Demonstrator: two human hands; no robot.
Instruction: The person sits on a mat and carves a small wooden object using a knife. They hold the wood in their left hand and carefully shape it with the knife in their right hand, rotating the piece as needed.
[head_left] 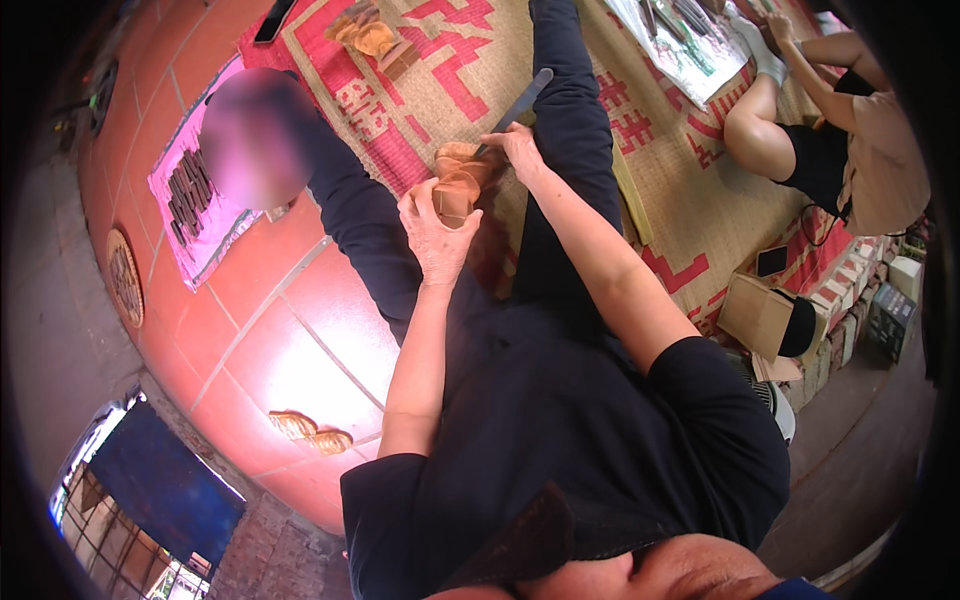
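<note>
A carved piece of orange-brown wood with a square base [455, 205] lies between my legs, over the woven mat [490, 75]. My left hand [436, 235] is closed round the base, thumb on one side and fingers on the other. In my right hand [516, 152] is a long, flat, grey file [528, 98], its rounded end pointing away past my right leg. The near end of the file is hidden by that hand, beside the upper part of the carving. Farther off on the mat stands a similar wood carving [375, 40].
Dark slim tools lie in rows on a pink cloth [222, 240] at left. At far right another person [790, 130] sits beside a white sheet [705, 85] with tools. A phone [772, 262] and cardboard box [752, 315] lie at right; slippers [312, 433] rest on red tiles.
</note>
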